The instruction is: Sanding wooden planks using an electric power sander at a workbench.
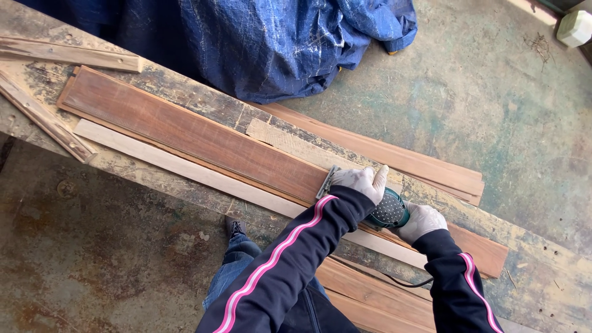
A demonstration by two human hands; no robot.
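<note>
Sanding machine (388, 211), green with a dotted housing, is seated on the reddish-brown plank (185, 132), near that plank's right-hand end. The left hand (364, 182), in a pale glove, is laid over the front of the machine; its fingers are pressed together and curved down over the housing, just behind the metal edge of the sanding pad (325, 182). The right hand (420, 222), likewise gloved, is closed around the rear of the machine, fingers wrapped and hidden on the far side. Both arms are covered by dark sleeves with a pink stripe.

The plank is laid lengthwise on a worn, paint-stained workbench (542, 271), with a pale narrow strip (160, 157) touching its near edge and a shorter pale board (290, 143) against its far edge. Further reddish boards (394, 157) are stacked beyond. A black cord (407, 284) is trailed below the bench edge. A blue tarpaulin (271, 43) is heaped on the concrete floor behind the bench.
</note>
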